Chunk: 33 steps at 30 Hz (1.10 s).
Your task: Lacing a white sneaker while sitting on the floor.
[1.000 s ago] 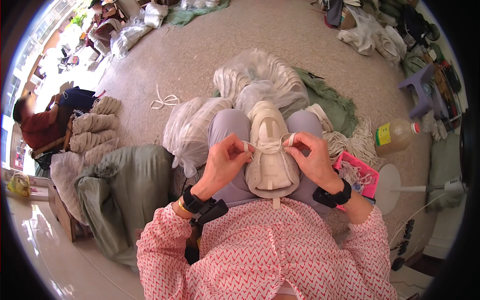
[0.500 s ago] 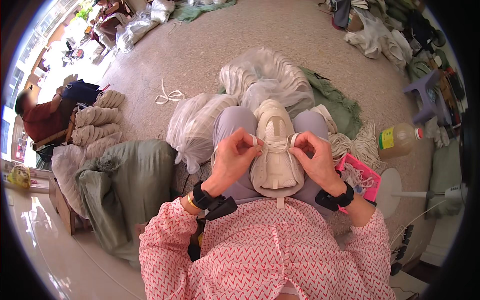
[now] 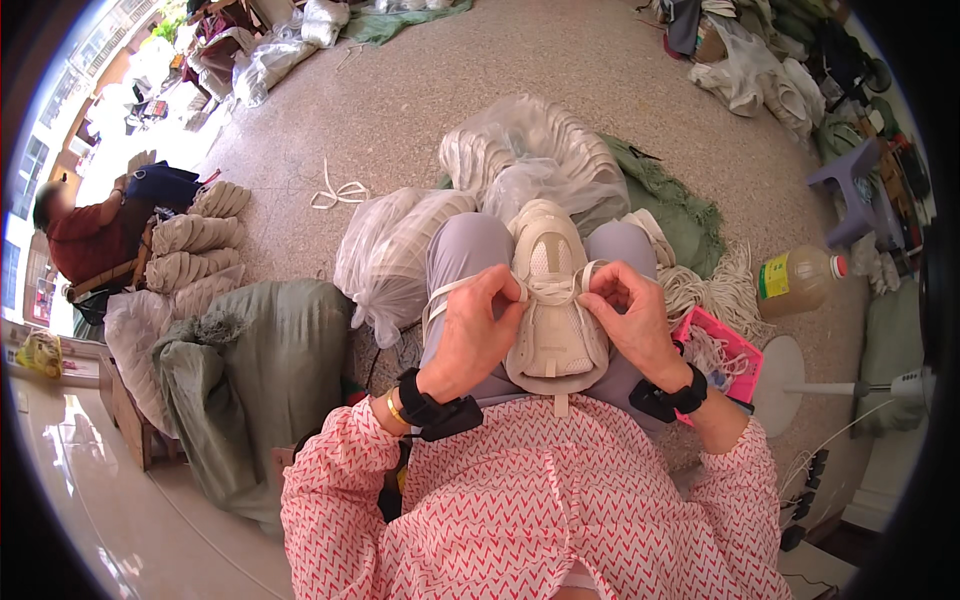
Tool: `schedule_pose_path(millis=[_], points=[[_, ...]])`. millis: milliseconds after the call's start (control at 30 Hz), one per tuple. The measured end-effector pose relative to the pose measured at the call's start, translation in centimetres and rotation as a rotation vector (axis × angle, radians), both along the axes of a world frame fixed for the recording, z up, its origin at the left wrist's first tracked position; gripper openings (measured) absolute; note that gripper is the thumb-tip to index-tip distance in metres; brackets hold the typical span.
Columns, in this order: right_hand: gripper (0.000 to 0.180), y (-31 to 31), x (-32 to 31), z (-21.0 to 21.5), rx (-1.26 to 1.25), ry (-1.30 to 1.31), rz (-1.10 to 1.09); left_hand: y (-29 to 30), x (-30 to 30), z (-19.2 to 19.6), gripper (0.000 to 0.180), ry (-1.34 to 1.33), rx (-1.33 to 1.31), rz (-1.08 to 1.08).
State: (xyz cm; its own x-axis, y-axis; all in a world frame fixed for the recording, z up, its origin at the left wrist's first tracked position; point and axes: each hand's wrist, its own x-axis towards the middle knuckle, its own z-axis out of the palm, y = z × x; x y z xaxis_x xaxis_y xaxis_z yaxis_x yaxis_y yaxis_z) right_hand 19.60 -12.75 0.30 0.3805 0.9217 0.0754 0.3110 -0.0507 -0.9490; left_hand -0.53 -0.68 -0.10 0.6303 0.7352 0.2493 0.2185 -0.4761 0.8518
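On the lap of the person in the pink patterned top [image 3: 560,510], a cream-white shoe [image 3: 553,300] lies sole down along the thighs, toe pointing to twelve o'clock and heel tab toward the body. Its upper is pale mesh with smooth panels, and white laces [image 3: 548,292] cross its middle, one end looping out toward nine o'clock over the grey trouser leg.

The left hand [image 3: 475,330] comes in from seven o'clock, wrist bent, a black band on the wrist; its fingers [image 3: 508,290] are pressed together, pinching the lace at the shoe's left edge. The right hand [image 3: 630,320] comes in from five o'clock, also with a black wrist band, knuckles raised; its fingers [image 3: 600,290] are curled and pinch the lace at the shoe's right edge. The two hands sit just beside each other across the lacing.

At three o'clock of the right hand a pink tray [image 3: 735,355] rests on the floor, and farther out a plastic bottle of yellow liquid [image 3: 800,280] lies near a bundle of pale cords [image 3: 715,290]. At nine o'clock stands a grey-green sack [image 3: 270,370]. Toward twelve o'clock, clear plastic bags [image 3: 530,155] of pale shoes lie on the speckled floor [image 3: 480,70]. Far off at ten o'clock another person in a red top [image 3: 90,240] sits beside stacked shoes [image 3: 195,240].
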Motion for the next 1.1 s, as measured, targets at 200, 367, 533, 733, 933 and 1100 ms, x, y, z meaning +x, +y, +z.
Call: schedule_pose_path(millis=[200, 367, 533, 733, 933, 1100], points=[[0.013, -0.2, 0.0, 0.4, 0.021, -0.105, -0.037, 0.0, -0.2, 0.5, 0.018, 0.066, -0.183, 0.024], [0.012, -0.4, 0.0, 0.4, 0.128, -0.335, -0.032, -0.1, -0.2, 0.0, 0.022, 0.021, -0.155, 0.043], [0.019, -1.1, -0.7, 2.4, 0.124, -0.513, 0.015, -0.7, -0.1, 0.4, 0.026, 0.026, -0.066, 0.094], [0.035, -1.5, -1.1, 3.8, -0.079, -0.524, 0.102, -1.1, 0.1, 0.5, 0.025, -0.015, -0.045, 0.103], [0.019, -1.1, -1.3, 3.0, -0.065, -0.692, 0.077, -1.2, 0.2, 0.0, 0.022, -0.037, -0.030, 0.077], [0.012, -1.2, -1.6, 2.9, -0.037, -0.584, 0.052, -1.4, 0.1, 0.2, 0.018, -0.045, 0.011, 0.061]])
